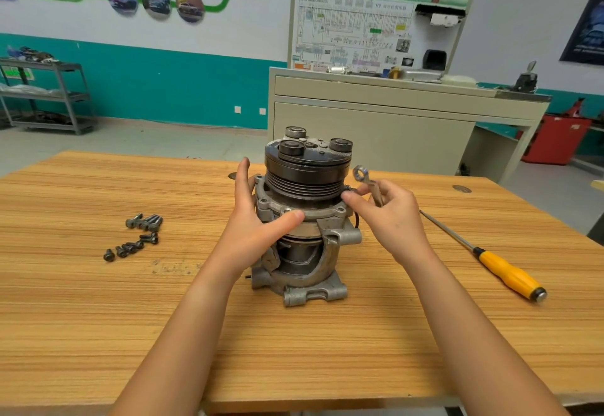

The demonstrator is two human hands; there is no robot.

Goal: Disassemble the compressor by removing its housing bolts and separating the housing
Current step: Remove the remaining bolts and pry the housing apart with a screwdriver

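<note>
Grey cast-metal compressor [304, 252] stands upright mid-bench [98, 317], black pulley [304, 174] on top. Left hand [258, 219] lies straight-fingered against its side, thumb pressing the flange [271, 203]. Right hand [389, 216] grips a small wrench [364, 177], forefinger touching the housing's other side. Loose bolts [137, 236] sit away left; a yellow-handled screwdriver [503, 272] lies right.
</note>
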